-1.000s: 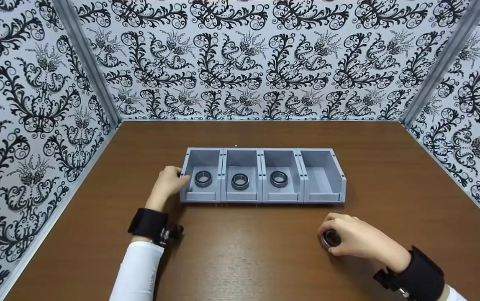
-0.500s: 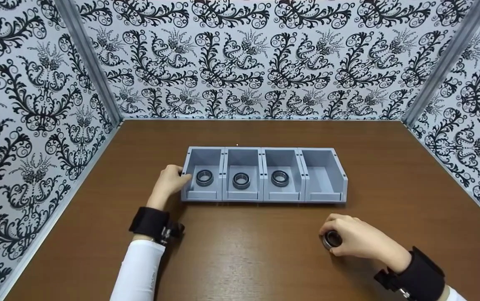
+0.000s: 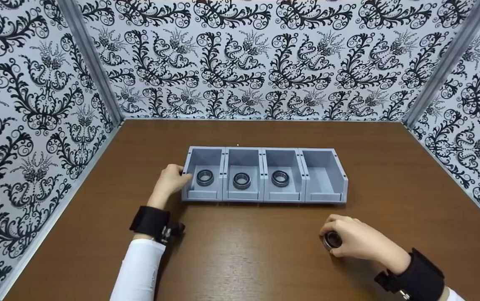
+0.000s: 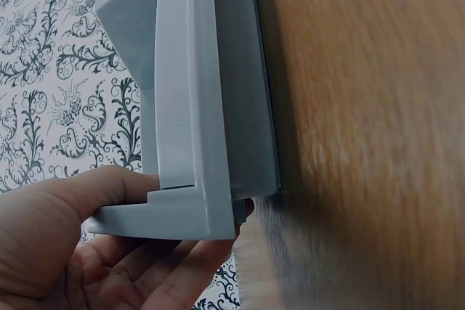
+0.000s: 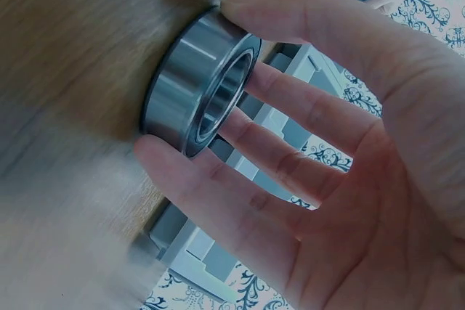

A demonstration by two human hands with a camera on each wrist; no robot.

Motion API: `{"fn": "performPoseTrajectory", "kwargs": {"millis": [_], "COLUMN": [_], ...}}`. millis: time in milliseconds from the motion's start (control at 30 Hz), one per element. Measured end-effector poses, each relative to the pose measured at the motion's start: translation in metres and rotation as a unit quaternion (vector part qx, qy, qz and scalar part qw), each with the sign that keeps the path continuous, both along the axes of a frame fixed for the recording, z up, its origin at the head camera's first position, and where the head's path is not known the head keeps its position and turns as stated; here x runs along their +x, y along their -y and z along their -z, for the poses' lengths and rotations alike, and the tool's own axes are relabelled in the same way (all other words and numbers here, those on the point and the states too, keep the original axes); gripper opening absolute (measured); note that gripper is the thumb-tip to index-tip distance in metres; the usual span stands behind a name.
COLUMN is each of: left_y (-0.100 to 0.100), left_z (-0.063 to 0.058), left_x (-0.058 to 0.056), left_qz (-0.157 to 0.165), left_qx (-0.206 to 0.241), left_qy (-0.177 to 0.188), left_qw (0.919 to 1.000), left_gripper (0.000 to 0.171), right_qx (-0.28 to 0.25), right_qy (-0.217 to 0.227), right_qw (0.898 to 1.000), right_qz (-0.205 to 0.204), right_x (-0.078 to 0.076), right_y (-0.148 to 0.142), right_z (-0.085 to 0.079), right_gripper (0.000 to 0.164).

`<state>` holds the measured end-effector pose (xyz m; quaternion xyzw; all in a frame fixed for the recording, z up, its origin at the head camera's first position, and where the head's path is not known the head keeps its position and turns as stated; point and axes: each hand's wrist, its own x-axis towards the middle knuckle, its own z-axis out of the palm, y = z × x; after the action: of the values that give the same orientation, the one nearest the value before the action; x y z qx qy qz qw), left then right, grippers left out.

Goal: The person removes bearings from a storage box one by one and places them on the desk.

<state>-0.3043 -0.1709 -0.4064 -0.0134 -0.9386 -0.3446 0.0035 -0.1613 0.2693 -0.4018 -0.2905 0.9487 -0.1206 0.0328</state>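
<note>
Four-sided grey bins stand joined in a row in the head view. My left hand (image 3: 170, 179) grips the outer side wall of the leftmost bin (image 3: 202, 195), thumb inside and fingers outside, as the left wrist view shows. A ball bearing (image 3: 205, 184) lies flat in that bin. The second bin holds another bearing (image 3: 242, 186), the third one more bearing (image 3: 280, 184). In front of the row's right end, my right hand (image 3: 359, 238) pinches a steel bearing (image 5: 182, 70) by its rim between thumb and fingertips, close over the table.
The rightmost bin (image 3: 322, 179) ends the row, nearest to the right hand. Brown wooden table (image 3: 240, 251) lies in front of the bins and around them. Patterned walls (image 3: 240, 62) close off the back and both sides.
</note>
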Motion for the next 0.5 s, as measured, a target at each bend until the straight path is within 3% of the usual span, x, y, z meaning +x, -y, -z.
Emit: {"fn": "performPoseTrajectory", "kwargs": {"millis": [500], "left_y": [-0.0009], "left_z": [0.0010], "left_x": [-0.0003], "left_qz": [-0.004], "left_qx": [0.000], "left_qy": [-0.005], "left_qw": [1.0000], "left_gripper": [0.017], "right_qx": [-0.004], "right_qy": [0.000], "right_qw": [1.000], "right_qz": [0.003], "right_x": [0.0021], "right_y": [-0.0011], "right_z": [0.0028], "right_gripper": [0.032]}}
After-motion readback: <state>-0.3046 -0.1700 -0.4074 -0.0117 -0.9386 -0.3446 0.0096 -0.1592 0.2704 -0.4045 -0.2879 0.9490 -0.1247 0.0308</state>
